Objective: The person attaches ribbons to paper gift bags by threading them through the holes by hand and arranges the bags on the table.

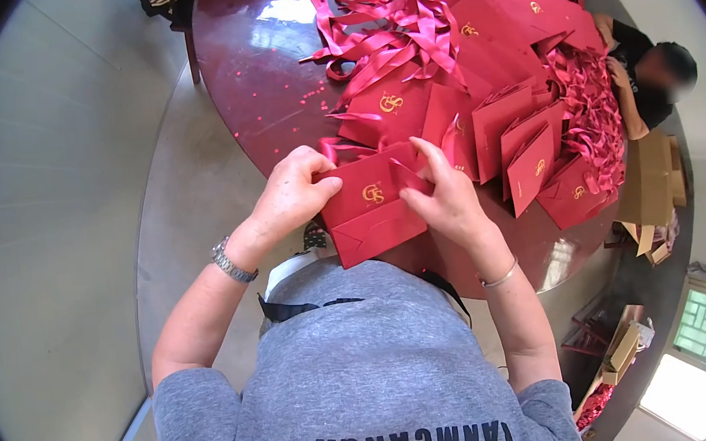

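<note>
A red paper gift bag (373, 205) with a gold emblem is held in front of me over the near edge of the table. My left hand (295, 194) pinches its upper left corner, thumb on the front face. At the bag's right side, my right hand (444, 187) has thumb and fingers closed near the top edge, on the bag and what looks like a ribbon end. Pink-red ribbon (335, 146) shows behind the bag's top edge by my left hand. Just beyond lies another red bag (387, 103) with ribbon across it.
On the round dark-red table (252, 83) lie heaps of red bags (490, 45), a loose pile of ribbons (387, 27) and more ribbons (591, 112) at the right. Another person (647, 70) is at the table's right side. Cardboard boxes (648, 180) stand beyond the right edge.
</note>
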A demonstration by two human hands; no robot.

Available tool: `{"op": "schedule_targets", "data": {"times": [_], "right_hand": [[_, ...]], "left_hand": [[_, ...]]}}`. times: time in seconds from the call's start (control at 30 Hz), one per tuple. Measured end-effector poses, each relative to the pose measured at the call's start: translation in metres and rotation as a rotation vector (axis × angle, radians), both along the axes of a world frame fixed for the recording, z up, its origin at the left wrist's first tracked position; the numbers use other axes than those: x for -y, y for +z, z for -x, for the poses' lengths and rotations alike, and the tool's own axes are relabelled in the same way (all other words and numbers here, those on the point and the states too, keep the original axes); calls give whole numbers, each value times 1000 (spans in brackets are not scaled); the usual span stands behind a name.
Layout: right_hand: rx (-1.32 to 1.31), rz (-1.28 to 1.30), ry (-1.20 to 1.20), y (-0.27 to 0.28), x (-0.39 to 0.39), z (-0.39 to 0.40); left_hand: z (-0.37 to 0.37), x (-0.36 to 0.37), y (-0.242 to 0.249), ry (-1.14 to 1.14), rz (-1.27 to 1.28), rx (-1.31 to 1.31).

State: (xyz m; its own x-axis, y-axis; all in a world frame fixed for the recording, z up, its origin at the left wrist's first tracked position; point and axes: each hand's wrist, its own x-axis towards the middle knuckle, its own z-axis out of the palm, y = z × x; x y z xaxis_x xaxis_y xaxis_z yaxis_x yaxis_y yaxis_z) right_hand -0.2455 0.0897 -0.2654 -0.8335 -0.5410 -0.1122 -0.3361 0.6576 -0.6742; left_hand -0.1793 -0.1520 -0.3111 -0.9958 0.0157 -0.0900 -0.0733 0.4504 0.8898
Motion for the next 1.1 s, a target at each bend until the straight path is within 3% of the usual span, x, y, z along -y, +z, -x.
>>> {"op": "schedule_targets", "data": {"times": [0.07,0.2,0.27,0.3,0.4,0.5,0.57,0.67,0.77,0.93,1.0,1.1], "right_hand": [[-110,-73,69,0,-21,-3],[-58,-157,54,15,-65,-10],[205,-63,-107,18,-90,-16],[206,-65,-109,22,-101,-18],[548,308,-288,31,-124,-31],[560,508,-412,30,-127,-44],[607,625,-395,22,-132,-48],[640,1060,-79,5,-131,-50],[729,1114,-190,41,-100,-61],[598,925,-152,60,-87,-65],[366,597,-28,68,-78,-67],[169,415,125,73,-68,-66]], "left_hand": [[-2,1,-3,128,-27,83],[-6,4,-9,178,-67,157],[-8,6,-13,178,-80,159],[-9,6,-14,180,-89,159],[-10,4,-15,195,-102,149],[-10,2,-16,190,-57,127],[-9,1,-14,200,-80,153],[-9,2,-12,207,-87,195],[-9,2,-12,200,-85,219],[-9,3,-10,169,-70,194],[-9,2,-14,186,-140,242],[-9,0,-10,190,-165,248]]}}
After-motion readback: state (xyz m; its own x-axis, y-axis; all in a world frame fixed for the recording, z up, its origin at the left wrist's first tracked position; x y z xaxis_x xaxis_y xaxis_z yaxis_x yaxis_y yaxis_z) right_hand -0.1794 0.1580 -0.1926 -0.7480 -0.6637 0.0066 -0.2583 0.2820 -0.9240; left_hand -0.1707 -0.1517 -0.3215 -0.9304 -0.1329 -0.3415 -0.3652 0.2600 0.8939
